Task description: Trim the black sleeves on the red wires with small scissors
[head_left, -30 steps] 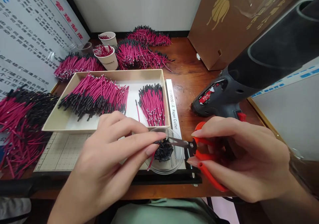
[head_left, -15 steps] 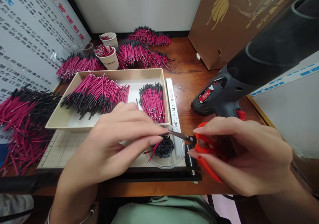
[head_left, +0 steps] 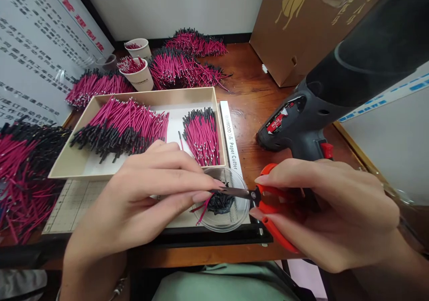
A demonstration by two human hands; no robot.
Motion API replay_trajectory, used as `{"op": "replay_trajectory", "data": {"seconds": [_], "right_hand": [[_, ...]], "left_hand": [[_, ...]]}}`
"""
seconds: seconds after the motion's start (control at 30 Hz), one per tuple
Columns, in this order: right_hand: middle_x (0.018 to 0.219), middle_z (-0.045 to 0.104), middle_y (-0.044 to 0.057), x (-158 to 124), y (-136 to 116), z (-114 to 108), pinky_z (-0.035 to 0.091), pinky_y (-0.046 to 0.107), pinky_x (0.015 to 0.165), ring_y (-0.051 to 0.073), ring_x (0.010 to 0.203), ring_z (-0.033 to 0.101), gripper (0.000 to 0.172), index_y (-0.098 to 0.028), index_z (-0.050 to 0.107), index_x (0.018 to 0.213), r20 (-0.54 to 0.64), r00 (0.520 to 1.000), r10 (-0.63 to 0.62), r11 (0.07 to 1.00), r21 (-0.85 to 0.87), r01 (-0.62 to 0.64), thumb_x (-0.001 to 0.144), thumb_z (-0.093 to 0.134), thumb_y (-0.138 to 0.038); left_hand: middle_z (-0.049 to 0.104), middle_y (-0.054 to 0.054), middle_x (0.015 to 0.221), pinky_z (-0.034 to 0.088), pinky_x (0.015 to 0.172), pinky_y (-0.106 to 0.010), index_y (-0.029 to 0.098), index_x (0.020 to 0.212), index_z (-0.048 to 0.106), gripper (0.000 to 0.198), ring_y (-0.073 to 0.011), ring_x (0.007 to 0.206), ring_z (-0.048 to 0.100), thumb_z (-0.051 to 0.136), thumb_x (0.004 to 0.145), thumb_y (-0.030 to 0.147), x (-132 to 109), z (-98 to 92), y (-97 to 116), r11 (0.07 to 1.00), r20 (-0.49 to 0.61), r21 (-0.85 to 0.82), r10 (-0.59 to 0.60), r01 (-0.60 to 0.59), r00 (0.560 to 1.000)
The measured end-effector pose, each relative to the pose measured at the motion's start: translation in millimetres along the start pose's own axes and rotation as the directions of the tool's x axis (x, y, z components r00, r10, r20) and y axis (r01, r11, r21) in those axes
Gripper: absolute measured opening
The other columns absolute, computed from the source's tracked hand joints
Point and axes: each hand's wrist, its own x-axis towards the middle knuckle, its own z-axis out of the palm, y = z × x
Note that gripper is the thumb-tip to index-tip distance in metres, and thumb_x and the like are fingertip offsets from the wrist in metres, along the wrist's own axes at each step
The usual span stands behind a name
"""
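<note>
My left hand (head_left: 147,198) is closed in a pinch on a thin wire; its dark end barely shows and the fingers hide the rest. The narrow blades of orange-handled scissors (head_left: 268,194) reach left to those fingertips. My right hand (head_left: 331,207) grips the scissors by their handles. Just below the blades lies a clear round plastic dish (head_left: 239,214) holding black scraps (head_left: 220,204) and a few red strands. Behind my left hand, a cream tray (head_left: 154,94) contains two groups of red wires with black ends: a large pile (head_left: 124,124) and a smaller bundle (head_left: 203,135).
A paper cutter (head_left: 231,135) lies under the tray and dish. Paper cups (head_left: 139,77) with red wires and more wire piles (head_left: 181,68) stand behind. Another heap (head_left: 20,171) lies left. To the right are a dark heat-gun-like tool (head_left: 301,122) and a brown box (head_left: 278,37).
The view has shifted slightly, so the tray and piles sit a little further left. The scissor blades have closed up beside my left fingertips. Both hands keep their grips.
</note>
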Motion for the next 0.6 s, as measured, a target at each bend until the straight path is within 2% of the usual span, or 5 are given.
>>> {"op": "replay_trajectory", "data": {"seconds": [0.13, 0.23, 0.4, 0.6], "right_hand": [[0.076, 0.070, -0.005, 1.3, -2.6, -1.0, 0.049, 0.033, 0.051, 0.014, 0.055, 0.063, 0.028, -0.028, 0.062, 0.110, 0.015, 0.999, 0.042, 0.999, -0.018, -0.041, 0.092, 0.073, -0.010], [0.075, 0.070, -0.006, 2.0, -2.6, -1.0, 0.048, 0.031, 0.051, 0.013, 0.054, 0.062, 0.027, -0.027, 0.062, 0.111, 0.021, 0.999, 0.026, 1.000, -0.014, -0.025, 0.093, 0.071, -0.010], [0.074, 0.069, -0.006, 0.3, 0.6, -0.3, 0.047, 0.030, 0.050, 0.012, 0.055, 0.062, 0.023, -0.027, 0.062, 0.112, 0.033, 0.999, 0.006, 1.000, -0.003, -0.006, 0.097, 0.073, -0.014], [0.077, 0.073, -0.004, 0.4, -0.3, -1.1, 0.049, 0.031, 0.051, 0.014, 0.057, 0.066, 0.022, -0.026, 0.061, 0.114, 0.056, 0.998, 0.012, 1.000, -0.009, -0.012, 0.099, 0.072, -0.014]], "left_hand": [[0.082, 0.001, 0.084, 0.061, 0.080, -0.037, 0.030, 0.107, 0.087, 0.029, -0.0172, 0.075, 0.072, 0.064, 0.108, 0.012, -0.3, -1.7, 1.3, 1.000, 0.009, 0.011, -0.007, 0.007, 1.000], [0.082, 0.001, 0.084, 0.060, 0.080, -0.036, 0.030, 0.107, 0.088, 0.031, -0.0162, 0.074, 0.073, 0.064, 0.107, 0.009, 1.6, -2.1, 2.6, 1.000, 0.012, 0.023, -0.006, 0.006, 1.000], [0.083, -0.001, 0.082, 0.062, 0.078, -0.038, 0.031, 0.102, 0.090, 0.031, -0.0179, 0.071, 0.072, 0.065, 0.108, 0.015, 4.2, -2.3, 3.8, 0.999, 0.021, 0.037, -0.040, 0.040, 0.999], [0.083, 0.002, 0.085, 0.058, 0.075, -0.033, 0.028, 0.104, 0.090, 0.029, -0.0140, 0.072, 0.072, 0.066, 0.109, 0.011, 5.5, -1.4, 4.5, 1.000, -0.007, 0.010, 0.005, -0.005, 1.000]]}}
